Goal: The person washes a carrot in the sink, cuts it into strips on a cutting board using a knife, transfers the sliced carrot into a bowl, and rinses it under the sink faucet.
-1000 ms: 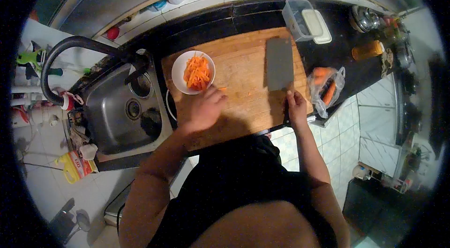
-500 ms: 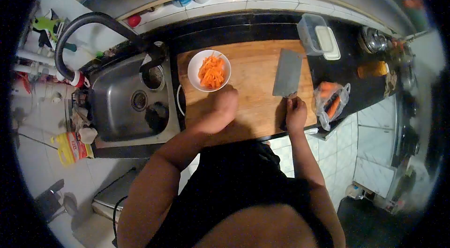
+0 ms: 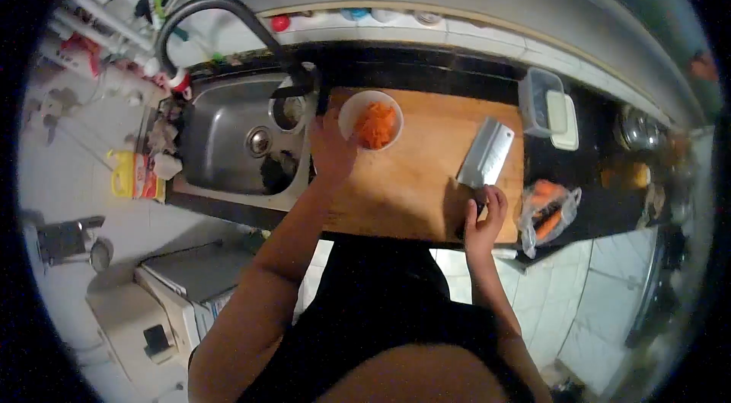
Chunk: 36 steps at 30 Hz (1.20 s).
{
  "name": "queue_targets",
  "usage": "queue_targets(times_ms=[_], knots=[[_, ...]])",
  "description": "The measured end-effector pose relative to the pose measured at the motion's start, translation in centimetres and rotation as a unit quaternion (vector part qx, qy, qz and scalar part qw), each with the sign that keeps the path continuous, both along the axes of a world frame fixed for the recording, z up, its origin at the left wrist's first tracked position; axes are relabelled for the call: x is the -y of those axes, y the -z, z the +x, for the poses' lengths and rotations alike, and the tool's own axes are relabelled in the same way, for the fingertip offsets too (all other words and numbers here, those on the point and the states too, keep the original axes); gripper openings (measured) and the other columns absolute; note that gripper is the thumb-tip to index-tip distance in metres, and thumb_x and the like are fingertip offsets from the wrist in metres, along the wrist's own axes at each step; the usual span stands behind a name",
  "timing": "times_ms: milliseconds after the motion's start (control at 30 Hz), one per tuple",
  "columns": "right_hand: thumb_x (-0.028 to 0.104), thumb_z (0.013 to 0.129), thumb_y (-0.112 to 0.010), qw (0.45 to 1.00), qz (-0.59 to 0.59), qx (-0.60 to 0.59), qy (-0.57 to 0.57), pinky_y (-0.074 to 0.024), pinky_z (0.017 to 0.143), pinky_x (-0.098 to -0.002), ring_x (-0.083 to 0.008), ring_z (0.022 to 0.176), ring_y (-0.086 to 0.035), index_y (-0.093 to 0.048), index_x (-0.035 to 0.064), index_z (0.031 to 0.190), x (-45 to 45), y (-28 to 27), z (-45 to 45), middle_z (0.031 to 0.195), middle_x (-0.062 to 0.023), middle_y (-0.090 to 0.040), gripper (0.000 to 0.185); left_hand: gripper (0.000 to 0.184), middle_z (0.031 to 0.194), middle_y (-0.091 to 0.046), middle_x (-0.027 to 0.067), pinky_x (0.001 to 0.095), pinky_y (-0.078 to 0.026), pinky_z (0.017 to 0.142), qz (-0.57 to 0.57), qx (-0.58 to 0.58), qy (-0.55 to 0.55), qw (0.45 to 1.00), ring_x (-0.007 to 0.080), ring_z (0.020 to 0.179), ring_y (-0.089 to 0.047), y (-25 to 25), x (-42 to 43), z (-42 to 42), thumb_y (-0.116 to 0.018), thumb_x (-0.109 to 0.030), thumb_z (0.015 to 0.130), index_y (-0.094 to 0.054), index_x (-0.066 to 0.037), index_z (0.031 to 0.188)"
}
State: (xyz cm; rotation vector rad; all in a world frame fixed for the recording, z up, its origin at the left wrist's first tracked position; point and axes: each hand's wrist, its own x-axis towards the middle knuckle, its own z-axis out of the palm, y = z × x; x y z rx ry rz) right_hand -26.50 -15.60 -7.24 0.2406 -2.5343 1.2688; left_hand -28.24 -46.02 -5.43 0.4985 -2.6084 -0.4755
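A white bowl (image 3: pixel 349 119) of shredded carrot (image 3: pixel 377 126) stands at the back left of the wooden cutting board (image 3: pixel 403 205). Beside the bowl's left side is my left hand (image 3: pixel 332 150), its fingers apart; whether it touches the rim I cannot tell. At the board's right, my right hand (image 3: pixel 485 218) has its fingers round the handle of a cleaver (image 3: pixel 487 153). The broad blade points away from me, over the board.
A steel sink (image 3: pixel 228 129) with a black faucet (image 3: pixel 221 3) lies left of the board. To the right are a bag of carrots (image 3: pixel 547 212), a clear plastic container (image 3: pixel 539 102), its pale lid (image 3: pixel 562 123) and an orange-yellow jar (image 3: pixel 626 175).
My left hand has moved from the bowl's near side round to its left. In my right hand the cleaver has tilted, and its blade now catches the light. The camera view has shifted.
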Motion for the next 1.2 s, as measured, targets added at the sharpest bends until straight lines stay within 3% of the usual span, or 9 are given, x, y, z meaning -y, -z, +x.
queue_targets(times_ms=[67, 133, 200, 333, 400, 467, 533, 767, 1200], knots=[[0.002, 0.077, -0.056, 0.999, -0.014, -0.016, -0.030, -0.0395, 0.084, -0.0329, -0.0245, 0.099, -0.047, -0.048, 0.0002, 0.111, 0.7, 0.5, -0.6, 0.107, -0.0145, -0.046, 0.035, 0.047, 0.097, -0.054, 0.0158, 0.0416, -0.046, 0.078, 0.196, 0.115, -0.036, 0.973, 0.0326, 0.084, -0.056, 1.4, 1.1, 0.6, -0.062, -0.016, 0.071, -0.044, -0.003, 0.113], [0.002, 0.077, -0.056, 0.997, -0.012, -0.012, -0.078, -0.0408, 0.081, -0.0315, -0.0227, 0.097, -0.049, -0.047, 0.0006, 0.111, 2.2, -0.4, -0.9, 0.108, -0.0133, -0.046, 0.035, 0.048, 0.102, -0.053, 0.0154, 0.0398, -0.048, 0.077, 0.679, 0.105, -0.016, 0.727, 0.0304, 0.089, -0.056, 6.7, 3.1, 0.3, -0.061, -0.014, 0.072, -0.043, -0.002, 0.115], [0.002, 0.077, -0.056, 0.993, -0.010, -0.009, -0.116, -0.0417, 0.079, -0.0303, -0.0211, 0.095, -0.051, -0.047, 0.0012, 0.111, 3.9, -1.9, -1.3, 0.108, -0.0122, -0.047, 0.035, 0.049, 0.107, -0.052, 0.0149, 0.0380, -0.049, 0.075, 0.837, 0.054, -0.003, 0.545, 0.0282, 0.094, -0.056, 9.1, 3.1, 0.2, -0.060, -0.012, 0.073, -0.042, -0.002, 0.117], [0.004, 0.078, -0.056, 0.987, -0.039, 0.003, -0.156, -0.0428, 0.077, -0.0293, -0.0193, 0.090, -0.054, -0.046, 0.0025, 0.113, 7.8, -5.0, -1.2, 0.110, -0.0107, -0.047, 0.036, 0.051, 0.108, -0.050, 0.0169, 0.0383, -0.050, 0.078, 0.855, 0.011, -0.023, 0.519, 0.0290, 0.099, -0.055, 5.8, 3.2, 2.5, -0.057, -0.008, 0.073, -0.037, -0.002, 0.120], [0.004, 0.079, -0.056, 0.986, -0.062, 0.003, -0.155, -0.0428, 0.077, -0.0291, -0.0194, 0.090, -0.054, -0.046, 0.0025, 0.113, 9.9, -5.3, -1.3, 0.109, -0.0108, -0.047, 0.036, 0.053, 0.109, -0.049, 0.0196, 0.0394, -0.050, 0.079, 0.662, 0.054, 0.125, 0.737, 0.0308, 0.098, -0.054, 5.9, 5.7, 5.6, -0.054, -0.005, 0.073, -0.033, -0.003, 0.121], [0.008, 0.081, -0.055, 0.983, -0.069, 0.027, -0.169, -0.0446, 0.075, -0.0294, -0.0200, 0.090, -0.055, -0.045, 0.0024, 0.114, 13.1, -5.1, -1.5, 0.110, -0.0112, -0.048, 0.035, 0.051, 0.111, -0.048, 0.0196, 0.0391, -0.050, 0.079, 0.634, 0.032, 0.123, 0.763, 0.0312, 0.098, -0.054, 5.1, 8.9, 8.1, -0.052, -0.006, 0.074, -0.032, -0.002, 0.121], [0.010, 0.082, -0.056, 0.975, -0.084, 0.066, -0.195, -0.0456, 0.074, -0.0297, -0.0202, 0.091, -0.055, -0.045, 0.0021, 0.114, 17.6, -4.4, -1.8, 0.111, -0.0120, -0.048, 0.035, 0.048, 0.113, -0.049, 0.0171, 0.0373, -0.050, 0.080, 0.792, -0.055, -0.023, 0.607, 0.0303, 0.098, -0.054, 1.8, 11.7, 10.4, -0.051, -0.010, 0.075, -0.034, 0.000, 0.119], [0.043, 0.070, -0.064, 0.965, -0.005, 0.217, -0.146, -0.0347, 0.094, -0.0369, -0.0393, 0.110, -0.043, -0.019, -0.0155, 0.126, 39.5, -2.0, -6.4, 0.122, -0.0334, -0.036, 0.093, 0.052, 0.115, -0.046, 0.0168, 0.0381, -0.053, 0.073, 0.758, -0.092, 0.005, 0.646, 0.0308, 0.094, -0.056, -3.4, 24.2, 15.3, -0.050, -0.011, 0.079, -0.027, -0.006, 0.125], [0.019, 0.074, -0.055, 0.976, -0.040, 0.203, -0.071, -0.0337, 0.092, -0.0295, -0.0258, 0.109, -0.045, -0.022, -0.0105, 0.126, 42.0, 4.7, -9.3, 0.118, -0.0204, -0.047, 0.069, 0.051, 0.115, -0.046, 0.0162, 0.0405, -0.049, 0.078, 0.804, -0.079, 0.024, 0.588, 0.0305, 0.097, -0.055, -1.6, 32.6, 12.4, -0.049, -0.012, 0.078, -0.025, -0.006, 0.124]])
